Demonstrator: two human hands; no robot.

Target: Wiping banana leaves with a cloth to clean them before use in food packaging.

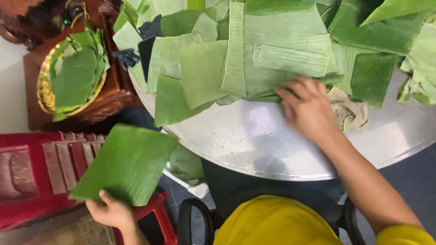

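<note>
Banana leaf piece (127,163), squarish, dark green, held low at the left, off the tabletop edge and above a red chair (41,181); left hand (111,211) grips its near edge, thumb on top, fingers closed underneath. Right hand (306,106) lies on the pile of cut banana leaves (272,54) on the round metal tabletop (254,136), palm down, fingers spread and flat, fingertips touching the lower edge of a pale folded leaf; it clasps nothing that can be seen. Pile covers the far half of the tabletop, leaves overlapping, pale undersides and darker faces mixed. Crumpled cloth (347,111) just beside the right hand, partly under the leaves. Bare metal nearer the person, dull reflections on it. Far left, apart from the tabletop, a round woven basket (43,86) holding more green leaves, set on a dark wooden stand (109,97). Black chair arms (190,222) and yellow shirt (277,222) at bottom of view. Dark scraps (127,56) at the pile's left edge; cannot tell what they are.
</note>
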